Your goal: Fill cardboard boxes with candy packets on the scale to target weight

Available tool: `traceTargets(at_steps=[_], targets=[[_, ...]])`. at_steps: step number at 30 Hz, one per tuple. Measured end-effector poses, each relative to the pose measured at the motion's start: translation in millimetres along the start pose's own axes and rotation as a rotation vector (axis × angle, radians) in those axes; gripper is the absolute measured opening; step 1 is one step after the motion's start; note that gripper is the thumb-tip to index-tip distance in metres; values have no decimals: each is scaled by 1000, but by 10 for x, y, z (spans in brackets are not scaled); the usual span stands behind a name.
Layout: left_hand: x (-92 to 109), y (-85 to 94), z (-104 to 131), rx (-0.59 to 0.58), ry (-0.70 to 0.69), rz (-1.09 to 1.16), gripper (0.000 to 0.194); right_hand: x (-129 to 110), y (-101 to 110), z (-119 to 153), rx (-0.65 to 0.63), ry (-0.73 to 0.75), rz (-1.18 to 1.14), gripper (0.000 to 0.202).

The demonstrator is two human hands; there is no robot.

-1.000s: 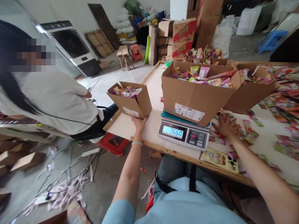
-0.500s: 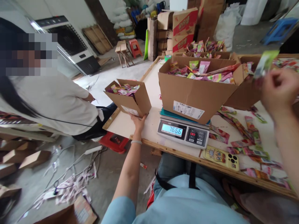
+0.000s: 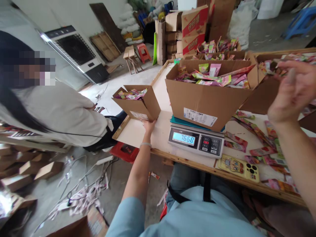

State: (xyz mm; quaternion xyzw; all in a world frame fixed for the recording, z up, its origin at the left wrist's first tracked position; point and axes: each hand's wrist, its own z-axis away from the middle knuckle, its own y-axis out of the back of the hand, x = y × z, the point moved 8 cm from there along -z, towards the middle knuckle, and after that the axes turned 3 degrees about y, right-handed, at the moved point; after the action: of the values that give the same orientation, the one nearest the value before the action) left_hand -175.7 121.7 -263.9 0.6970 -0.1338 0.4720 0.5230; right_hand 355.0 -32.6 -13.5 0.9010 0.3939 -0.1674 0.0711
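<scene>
Tilted small carton [image 3: 137,104] of snack sachets, propped at left-centre of frame on the table's edge.

Steadied from beneath by left hand [image 3: 148,126], fingers spread flat against its lower corner rather than clamped round it; tipped toward the floor side, so likely to slide off and spill with any slackening. Raised at right of frame, right hand [image 3: 292,90], fingers loosely apart, nothing visibly pinched, blurred. Risked too: a knock against the large carton [image 3: 206,95] on the scale [image 3: 196,141], upsetting the reading. Just beside the scale, a phone [image 3: 239,164] near the table [image 3: 138,131] rim amid loose sachets [image 3: 256,144]. At far left, a seated co-worker [image 3: 56,112].
</scene>
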Motion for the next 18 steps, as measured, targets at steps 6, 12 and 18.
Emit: traceTargets(at_steps=[6,12,18], targets=[[-98,58,434,96,95,14,118,125,40,-41,-64,-50,3,44],[621,32,642,115,-179,233,82,192,-402,-3,-274,-39,35,80],[927,-6,704,145,-12,375,86,-123,-422,-168,-210,6,-41,78]])
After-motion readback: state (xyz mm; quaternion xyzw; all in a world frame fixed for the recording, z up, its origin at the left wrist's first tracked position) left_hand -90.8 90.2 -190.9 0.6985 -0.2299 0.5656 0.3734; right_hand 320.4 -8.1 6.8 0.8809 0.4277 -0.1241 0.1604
